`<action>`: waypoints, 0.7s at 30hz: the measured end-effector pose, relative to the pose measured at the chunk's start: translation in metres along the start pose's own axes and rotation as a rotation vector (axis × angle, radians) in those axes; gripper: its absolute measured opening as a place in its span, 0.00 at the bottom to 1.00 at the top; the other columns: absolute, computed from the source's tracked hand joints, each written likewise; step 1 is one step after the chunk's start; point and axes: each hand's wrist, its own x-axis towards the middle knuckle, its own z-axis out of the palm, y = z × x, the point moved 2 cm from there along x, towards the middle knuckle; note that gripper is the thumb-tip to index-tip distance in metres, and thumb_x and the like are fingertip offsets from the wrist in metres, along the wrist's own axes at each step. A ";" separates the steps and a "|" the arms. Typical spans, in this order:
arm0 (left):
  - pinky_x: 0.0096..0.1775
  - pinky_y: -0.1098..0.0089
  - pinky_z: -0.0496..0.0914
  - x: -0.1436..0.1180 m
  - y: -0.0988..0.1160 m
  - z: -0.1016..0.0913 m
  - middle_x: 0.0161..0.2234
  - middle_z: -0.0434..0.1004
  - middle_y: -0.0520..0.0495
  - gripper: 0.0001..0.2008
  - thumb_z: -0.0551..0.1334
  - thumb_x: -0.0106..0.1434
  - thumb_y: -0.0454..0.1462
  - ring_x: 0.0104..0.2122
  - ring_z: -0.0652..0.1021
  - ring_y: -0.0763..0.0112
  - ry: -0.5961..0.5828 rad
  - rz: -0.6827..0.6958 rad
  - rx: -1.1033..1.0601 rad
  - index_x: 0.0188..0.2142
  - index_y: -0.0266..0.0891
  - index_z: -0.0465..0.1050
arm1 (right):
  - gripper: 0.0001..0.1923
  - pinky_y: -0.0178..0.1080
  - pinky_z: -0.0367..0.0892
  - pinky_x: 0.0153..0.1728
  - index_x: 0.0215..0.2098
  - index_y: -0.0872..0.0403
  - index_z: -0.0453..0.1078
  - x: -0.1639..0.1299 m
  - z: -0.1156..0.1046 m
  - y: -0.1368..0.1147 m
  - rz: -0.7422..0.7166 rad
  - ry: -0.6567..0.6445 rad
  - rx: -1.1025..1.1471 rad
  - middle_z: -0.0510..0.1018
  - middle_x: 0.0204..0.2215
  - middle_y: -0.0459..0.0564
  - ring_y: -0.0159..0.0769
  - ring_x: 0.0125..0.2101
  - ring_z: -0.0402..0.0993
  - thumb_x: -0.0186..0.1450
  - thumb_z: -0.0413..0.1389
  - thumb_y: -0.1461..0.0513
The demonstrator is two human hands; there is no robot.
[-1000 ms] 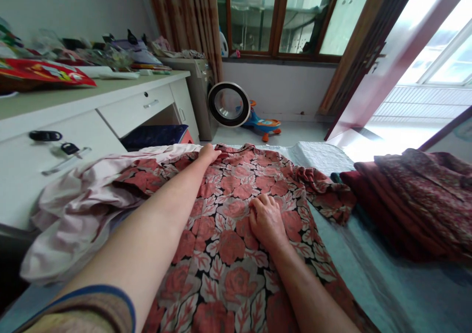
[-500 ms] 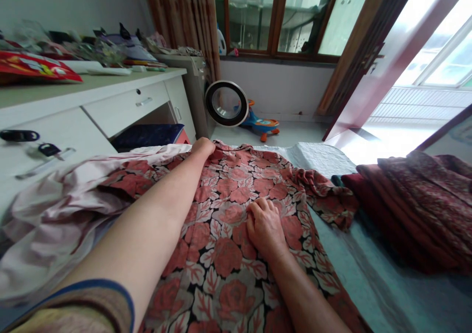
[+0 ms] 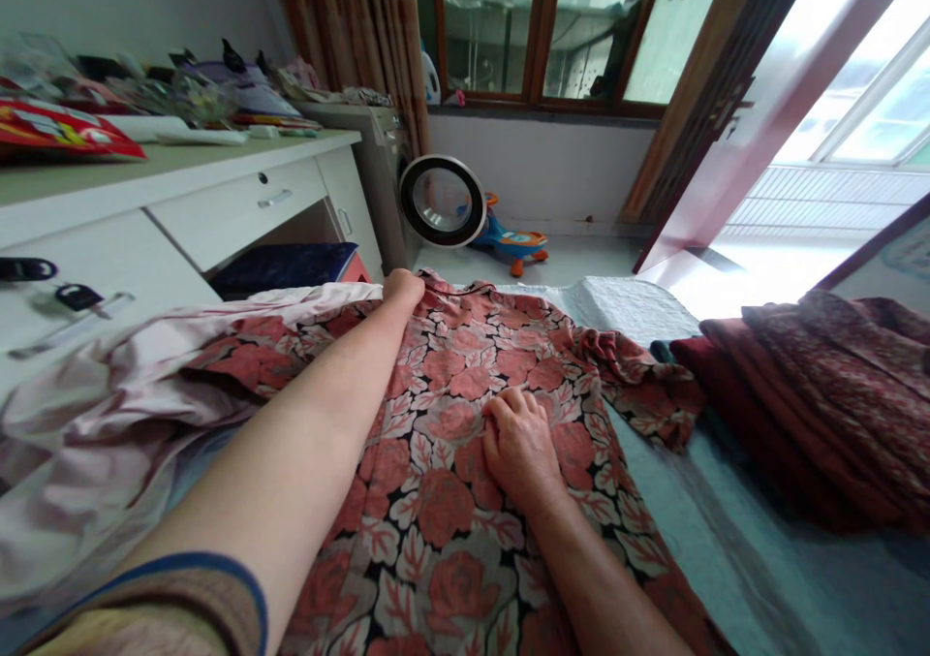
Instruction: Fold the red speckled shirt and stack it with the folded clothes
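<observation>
A floral blouse [image 3: 450,491], red roses and grey leaves on black, lies spread on the bed with its collar at the far end. Up by the collar, my left hand [image 3: 405,288] is closed on the blouse's edge; its fingertips are mostly hidden. My right hand [image 3: 521,438] sits on the middle of the blouse, fingers bent and drawn together on the fabric. The right-side sleeve is bunched; the left-side one lies over pale pink cloth [image 3: 79,433].
Folded dark red clothes [image 3: 806,404] are stacked on the light blue bed cover [image 3: 697,559] at right. A white desk [image 3: 247,201] with clutter runs along the left. Beyond the bed stand a washing machine with its round door [image 3: 443,201] ajar and a blue ride-on toy [image 3: 509,239].
The view has shifted very slightly, with the desk sliding a little left in the picture. Both hands and the blouse hold nearly the same place.
</observation>
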 end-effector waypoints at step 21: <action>0.53 0.61 0.66 -0.045 -0.081 -0.011 0.51 0.75 0.36 0.19 0.50 0.67 0.38 0.51 0.75 0.56 0.034 0.527 0.583 0.49 0.35 0.75 | 0.06 0.41 0.57 0.46 0.38 0.51 0.72 0.000 0.001 0.001 -0.007 -0.003 -0.032 0.73 0.41 0.49 0.40 0.45 0.65 0.65 0.53 0.66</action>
